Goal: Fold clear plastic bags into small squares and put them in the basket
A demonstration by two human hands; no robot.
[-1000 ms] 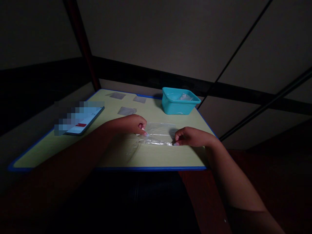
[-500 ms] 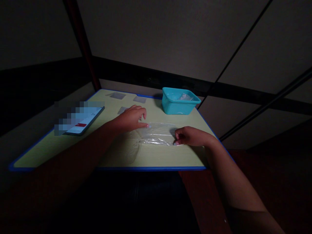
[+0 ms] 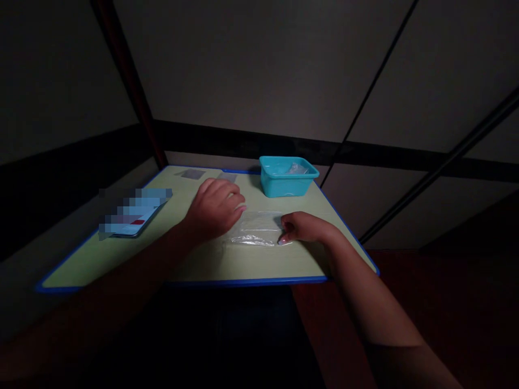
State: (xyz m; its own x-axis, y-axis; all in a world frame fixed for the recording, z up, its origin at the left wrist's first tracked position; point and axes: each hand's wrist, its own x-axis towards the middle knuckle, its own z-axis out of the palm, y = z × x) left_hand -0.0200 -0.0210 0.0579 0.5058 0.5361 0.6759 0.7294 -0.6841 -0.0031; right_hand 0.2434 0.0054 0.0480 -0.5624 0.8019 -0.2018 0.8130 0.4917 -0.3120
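A clear plastic bag (image 3: 259, 229) lies flat on the pale table, in front of the turquoise basket. My right hand (image 3: 300, 226) pinches its right end between thumb and fingers. Over the bag's left end is my left hand (image 3: 217, 208), its fingers curled and drawn together with the back of the hand up. What those fingers hold, if anything, is hidden.
The turquoise basket (image 3: 287, 186) with crumpled clear plastic inside stands at the table's back right. A phone (image 3: 141, 216) lies at the left. Grey flat patches (image 3: 192, 174) are near the back edge. Blue edging (image 3: 251, 282) borders the table; a wall rises behind.
My left hand has turned and its fingers have closed together over the bag's left end. My right hand still holds the right end. The whole view has shifted slightly.
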